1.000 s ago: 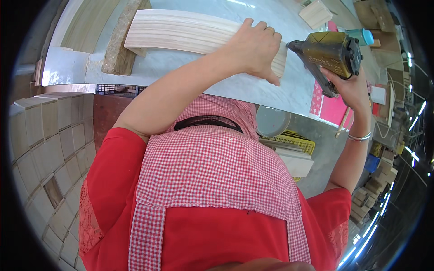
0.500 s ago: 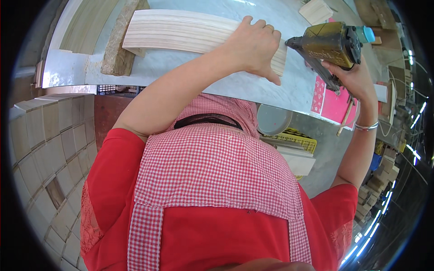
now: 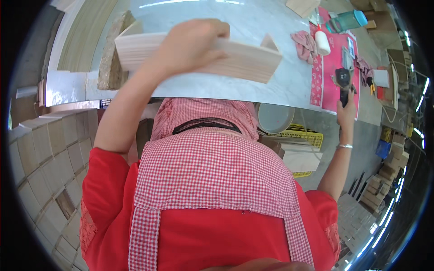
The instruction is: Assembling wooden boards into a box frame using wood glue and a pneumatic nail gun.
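- Left hand (image 3: 192, 47), blurred, was curled over the upper edge of the wooden frame (image 3: 248, 61); right hand (image 3: 346, 110) was wrapped around the nail gun (image 3: 343, 79).
- Wooden frame was over the desk (image 3: 294, 88); judged light, stiff, best gripped mid-board.
- Long axis ran left to right; short ends pointed far-side.

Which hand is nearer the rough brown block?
Left. The left hand holds the wooden piece, right of the rough brown block; the right hand is much farther right, holding a dark tool.
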Demonstrator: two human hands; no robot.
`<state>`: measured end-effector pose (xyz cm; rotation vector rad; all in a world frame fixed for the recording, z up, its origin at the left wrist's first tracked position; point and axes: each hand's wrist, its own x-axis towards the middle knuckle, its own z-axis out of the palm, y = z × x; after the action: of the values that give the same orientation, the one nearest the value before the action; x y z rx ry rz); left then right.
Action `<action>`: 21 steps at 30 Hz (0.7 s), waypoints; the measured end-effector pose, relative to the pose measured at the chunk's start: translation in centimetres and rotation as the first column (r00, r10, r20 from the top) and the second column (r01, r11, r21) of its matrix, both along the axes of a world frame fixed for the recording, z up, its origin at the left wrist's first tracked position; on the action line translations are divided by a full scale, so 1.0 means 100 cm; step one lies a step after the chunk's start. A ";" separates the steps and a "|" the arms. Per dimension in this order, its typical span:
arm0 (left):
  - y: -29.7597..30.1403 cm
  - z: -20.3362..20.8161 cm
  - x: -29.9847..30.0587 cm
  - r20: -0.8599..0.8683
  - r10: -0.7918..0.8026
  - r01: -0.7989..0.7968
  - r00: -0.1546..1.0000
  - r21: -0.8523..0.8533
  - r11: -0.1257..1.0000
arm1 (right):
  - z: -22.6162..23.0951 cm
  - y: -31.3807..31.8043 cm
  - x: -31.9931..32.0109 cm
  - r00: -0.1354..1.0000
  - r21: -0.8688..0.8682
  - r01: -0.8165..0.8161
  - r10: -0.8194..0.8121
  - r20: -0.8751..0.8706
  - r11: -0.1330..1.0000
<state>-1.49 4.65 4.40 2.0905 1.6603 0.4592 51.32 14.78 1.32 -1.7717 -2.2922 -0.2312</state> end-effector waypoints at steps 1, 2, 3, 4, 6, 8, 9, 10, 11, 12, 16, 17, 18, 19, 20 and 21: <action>-0.006 -0.008 0.012 -0.053 -0.018 0.026 0.998 0.145 0.989 | -0.013 -0.003 0.010 1.000 -0.003 -0.014 0.014 0.002 1.000; -0.012 -0.018 0.022 -0.110 -0.025 0.055 0.994 0.283 0.957 | -0.026 -0.006 0.016 0.995 0.002 0.073 -0.073 0.063 0.997; -0.017 -0.028 0.030 -0.170 -0.023 0.091 0.985 0.402 0.911 | -0.037 -0.007 0.019 0.981 0.009 0.153 -0.153 0.121 0.988; -0.020 -0.039 0.034 -0.176 -0.018 0.090 0.984 0.411 0.907 | -0.047 -0.008 0.020 0.951 0.043 0.249 -0.253 0.179 0.968; -0.023 -0.064 0.039 -0.181 0.015 0.085 0.983 0.530 0.844 | -0.063 -0.011 0.013 0.940 0.002 0.290 -0.285 0.187 0.957; -0.022 -0.085 0.042 -0.183 0.014 0.101 0.983 0.604 0.790 | -0.069 -0.013 0.005 0.877 0.001 0.440 -0.429 0.216 0.898; -0.023 -0.093 0.042 -0.174 0.021 0.088 0.985 0.595 0.799 | -0.067 -0.013 0.002 0.877 0.018 0.440 -0.434 0.209 0.898; -0.024 -0.098 0.042 -0.179 0.024 0.080 0.984 0.552 0.830 | -0.065 -0.014 -0.001 0.899 0.021 0.404 -0.402 0.175 0.914; -0.025 -0.101 0.043 -0.146 0.003 0.076 0.989 0.536 0.840 | -0.062 -0.015 -0.004 0.919 0.052 0.364 -0.368 0.142 0.930; -0.028 -0.101 0.043 -0.138 -0.023 0.085 0.990 0.464 0.882 | -0.056 -0.013 -0.007 0.932 0.013 0.332 -0.330 0.150 0.943; -0.024 -0.088 0.045 -0.011 -0.007 0.010 1.000 0.389 0.921 | -0.036 0.022 -0.021 0.959 0.253 0.007 0.066 -0.276 0.967; -0.023 -0.083 0.047 0.025 -0.029 0.016 0.999 0.431 0.902 | -0.036 0.039 -0.032 0.962 0.141 0.126 -0.086 -0.258 0.982; -0.019 -0.080 0.049 0.035 -0.033 0.015 0.999 0.432 0.902 | -0.039 0.051 -0.042 0.937 0.235 0.107 -0.019 -0.348 0.966; -0.017 -0.077 0.050 0.044 -0.053 0.029 0.998 0.427 0.904 | -0.044 0.067 -0.057 0.924 0.246 0.157 -0.054 -0.379 0.956; -0.014 -0.076 0.052 0.046 -0.080 0.049 0.996 0.473 0.880 | -0.048 0.084 -0.069 0.914 0.231 0.183 -0.078 -0.399 0.956; -0.012 -0.076 0.053 0.017 -0.063 0.048 0.998 0.473 0.880 | -0.053 0.100 -0.081 0.901 0.222 0.192 -0.081 -0.427 0.956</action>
<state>3.76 3.40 -3.16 2.4450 1.5794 0.9566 43.21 24.81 -3.96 -1.6601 -1.7565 -0.1522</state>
